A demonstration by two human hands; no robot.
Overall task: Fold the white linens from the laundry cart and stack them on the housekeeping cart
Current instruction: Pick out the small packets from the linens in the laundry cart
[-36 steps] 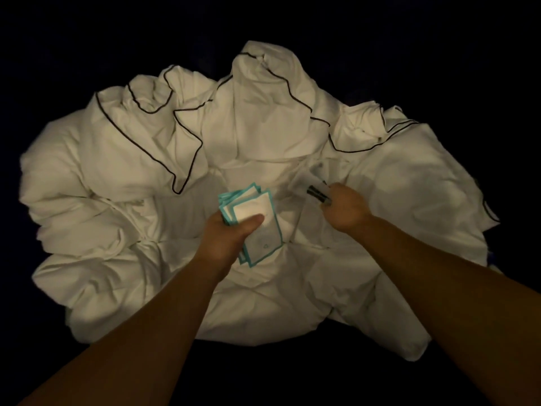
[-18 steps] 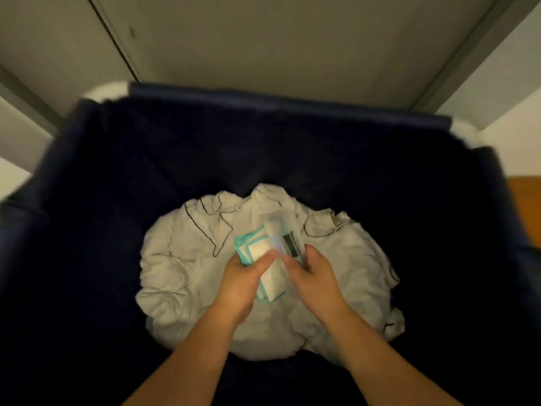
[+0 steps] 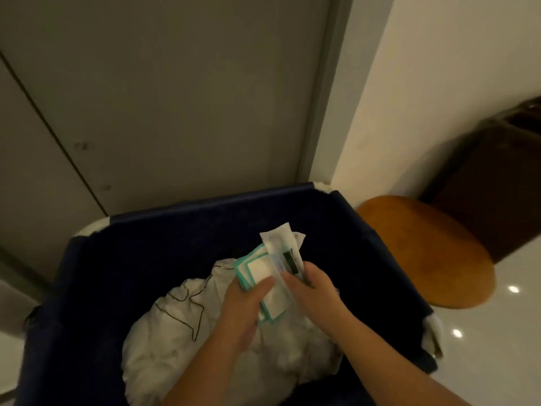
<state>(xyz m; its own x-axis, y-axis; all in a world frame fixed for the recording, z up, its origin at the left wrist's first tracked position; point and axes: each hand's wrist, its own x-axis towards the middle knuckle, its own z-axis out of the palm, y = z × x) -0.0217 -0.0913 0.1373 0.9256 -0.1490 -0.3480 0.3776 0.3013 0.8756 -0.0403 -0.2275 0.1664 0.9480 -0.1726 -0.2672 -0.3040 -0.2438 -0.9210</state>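
Above white linens (image 3: 181, 332), left hand (image 3: 243, 312) grip around teal-edged packets (image 3: 257, 269), right hand (image 3: 314, 291) grip around white sachet (image 3: 279, 241)

One cart (image 3: 210, 207), one linen heap (image 3: 175, 341), one clear packet (image 3: 280, 244) — perhaps three teal-edged cards (image 3: 257, 268).

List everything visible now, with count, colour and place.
laundry cart: one, navy blue, centre
white linens: one crumpled heap, white with dark piping, inside the laundry cart
teal-edged packets: small stack, count unclear, white with teal borders, above the linens
long packet: one, whitish, dark item inside, beside the stack
round wooden top: one, orange-brown, right of the cart
dark cabinet: one, brown, far right
grey panels: two seen, behind the cart
left hand: one, grips the teal-edged packets
right hand: one, pinches the long packet
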